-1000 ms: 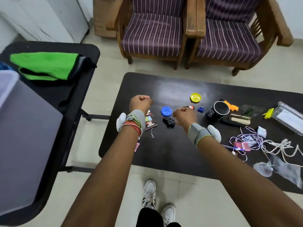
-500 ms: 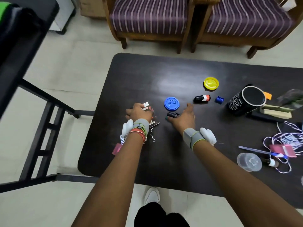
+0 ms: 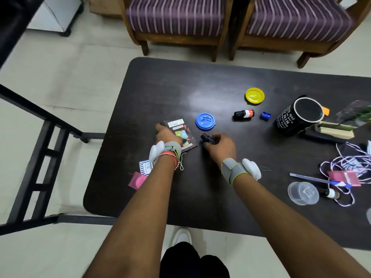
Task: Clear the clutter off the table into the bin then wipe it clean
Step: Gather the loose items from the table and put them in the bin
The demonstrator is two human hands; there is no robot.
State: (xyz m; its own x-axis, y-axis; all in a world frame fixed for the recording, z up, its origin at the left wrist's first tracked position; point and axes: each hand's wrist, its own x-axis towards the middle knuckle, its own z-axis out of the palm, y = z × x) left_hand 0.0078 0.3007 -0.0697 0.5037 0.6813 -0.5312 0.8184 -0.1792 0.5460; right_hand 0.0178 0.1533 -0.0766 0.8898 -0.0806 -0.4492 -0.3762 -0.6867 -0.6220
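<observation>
Armchairs (image 3: pixel 176 15) with striped seats stand beyond the dark table (image 3: pixel 180 87), whose right side carries a string tangle (image 3: pixel 351 163). A black mug (image 3: pixel 297 119) shows only a dark inside. The left hand (image 3: pixel 167 135) rests on a printed card packet (image 3: pixel 180 131), forefinger straight. Just beside it, the right hand (image 3: pixel 221 146) pinches a small black object (image 3: pixel 207 138). A blue lid (image 3: pixel 205 121), yellow lid (image 3: pixel 254 96) and small bottle (image 3: pixel 244 114) lie beyond the hands.

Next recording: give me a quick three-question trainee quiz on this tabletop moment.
1. True or false: the yellow lid lies nearer the striped chairs than the blue lid.
2. The right hand grips: A) small black object B) clear lid C) string
3. Fill in: the left hand rests on a dark printed ____.
Key: 1 true; 2 A; 3 card.
</observation>
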